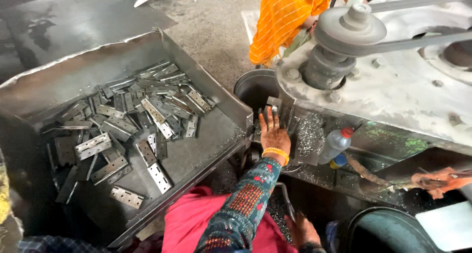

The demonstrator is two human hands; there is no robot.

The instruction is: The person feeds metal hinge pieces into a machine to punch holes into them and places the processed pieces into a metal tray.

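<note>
1. Grey steel hinge plates (142,120) lie in a loose heap inside a large sheet-metal tray (216,135) at the left; many remain there, unsorted.
2. The left hand (274,132) reaches up to the machine's work point (273,105), fingers spread flat and apart against the fixture. Whether a plate sits under the palm cannot be told.
3. The right hand (301,229) is low at the bottom edge, near a bent metal lever (286,201); its grip is too hidden to judge.
4. Metal swarf (309,135) is piled beside the work point, with a clear plastic bottle with a red cap (336,144) just beside it.
5. A belt-driven pulley (350,29) tops the machine. A dark round bucket (255,86) stands behind the work point; its contents are not visible.
6. Another person in orange cloth (282,17) stands beyond the machine.
7. Judgement: work is under way, with a large stock of plates left in the tray.
</note>
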